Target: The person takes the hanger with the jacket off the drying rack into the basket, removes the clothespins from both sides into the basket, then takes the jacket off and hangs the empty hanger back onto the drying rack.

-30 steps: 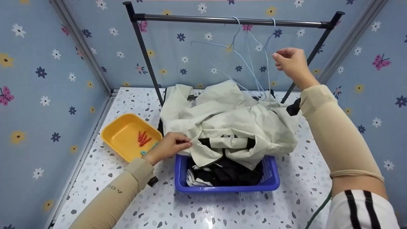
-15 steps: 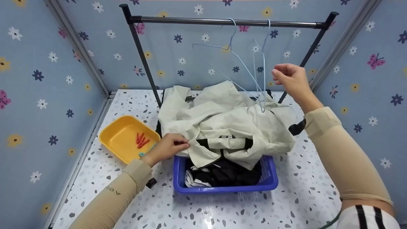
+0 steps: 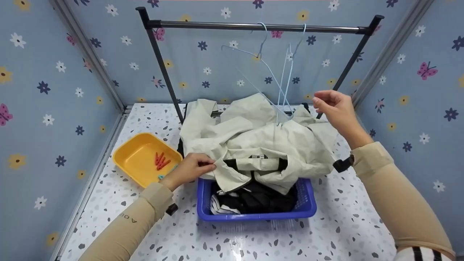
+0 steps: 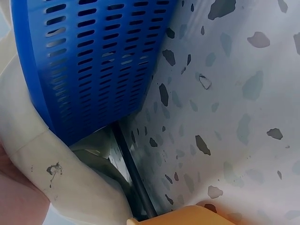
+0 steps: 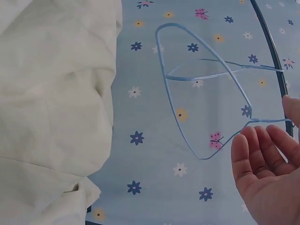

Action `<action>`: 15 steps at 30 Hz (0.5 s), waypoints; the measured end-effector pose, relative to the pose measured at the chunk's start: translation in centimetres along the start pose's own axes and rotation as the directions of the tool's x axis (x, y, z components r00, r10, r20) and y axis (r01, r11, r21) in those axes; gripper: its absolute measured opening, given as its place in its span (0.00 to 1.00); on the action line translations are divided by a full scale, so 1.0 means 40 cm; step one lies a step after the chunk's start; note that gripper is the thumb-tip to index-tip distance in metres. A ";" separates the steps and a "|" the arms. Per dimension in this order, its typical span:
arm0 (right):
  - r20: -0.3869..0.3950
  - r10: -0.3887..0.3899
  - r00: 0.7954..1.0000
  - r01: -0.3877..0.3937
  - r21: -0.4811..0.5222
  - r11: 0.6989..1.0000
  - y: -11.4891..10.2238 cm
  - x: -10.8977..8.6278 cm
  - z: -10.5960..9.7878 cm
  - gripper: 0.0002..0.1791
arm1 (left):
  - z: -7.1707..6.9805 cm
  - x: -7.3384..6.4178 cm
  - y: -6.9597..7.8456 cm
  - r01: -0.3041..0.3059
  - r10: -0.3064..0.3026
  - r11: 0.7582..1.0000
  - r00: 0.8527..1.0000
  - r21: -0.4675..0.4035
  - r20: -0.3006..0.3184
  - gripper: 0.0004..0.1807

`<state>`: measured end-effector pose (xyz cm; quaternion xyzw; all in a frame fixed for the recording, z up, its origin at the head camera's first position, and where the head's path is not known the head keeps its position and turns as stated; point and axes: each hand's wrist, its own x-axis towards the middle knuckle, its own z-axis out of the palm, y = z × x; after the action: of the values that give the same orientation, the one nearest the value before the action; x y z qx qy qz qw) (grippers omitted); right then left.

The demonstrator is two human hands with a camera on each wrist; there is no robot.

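A pale beige jacket (image 3: 250,127) is spread over the blue basket (image 3: 257,217), collar toward me. My left hand (image 3: 190,167) pinches the jacket's edge left of the collar; in the left wrist view the hand (image 4: 18,194) shows only partly beside the fabric. Raised at the right, my right hand (image 3: 337,108) has loosely bent fingers and nothing between them. Left of it, two light blue wire hangers hang from the black rail (image 3: 217,25): the left hanger (image 3: 270,70) and the right hanger (image 3: 289,74). In the right wrist view, a hanger (image 5: 173,103) appears beyond the fingertips.
Dark and striped clothes (image 3: 253,199) lie in the basket under the jacket. A yellow tray (image 3: 132,152) with red clothespins (image 3: 162,161) and teal ones stands at the left. The rack's upright (image 3: 349,72) rises behind my right hand. Flower-patterned walls (image 3: 54,90) enclose the table.
My right hand has come down from near the rail, away from the hangers. The right hanger has swung and turned to a narrower edge-on look. My left hand stays at the jacket.
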<state>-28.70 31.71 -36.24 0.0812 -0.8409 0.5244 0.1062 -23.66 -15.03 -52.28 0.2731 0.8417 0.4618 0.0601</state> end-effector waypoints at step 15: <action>0.113 0.020 0.993 -0.015 -0.042 0.999 0.078 -0.097 0.021 0.20 | -0.008 0.003 0.011 0.028 -0.028 1.000 0.999 -0.006 0.028 0.17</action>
<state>-25.83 32.43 -40.32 0.1012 -0.8570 0.5023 0.0555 -23.69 -15.02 -51.73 0.2677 0.8430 0.4598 0.0792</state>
